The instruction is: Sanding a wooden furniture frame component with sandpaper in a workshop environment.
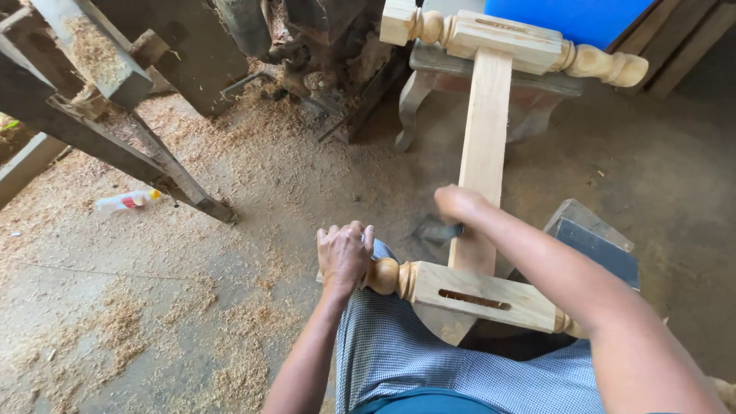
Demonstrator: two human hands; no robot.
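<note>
The left hand point(344, 254) has its fingers wrapped around the rounded end of a pale turned wooden post with a slot cut in its face point(468, 295), which lies across the person's lap on blue checked cloth point(429, 360). The right hand point(457, 202) has its fingers closed on a dark blurred tool point(438, 229), held against a flat pale wooden plank point(484, 153). The plank runs from the near post to a second turned wooden post point(506, 42) resting on a grey stool point(491, 80). Sawdust covers the concrete floor point(153, 307); a small plastic bottle point(126, 201) lies beside a slanted grey metal frame point(115, 146). A dark block point(594, 238) sits under the right forearm.
</note>
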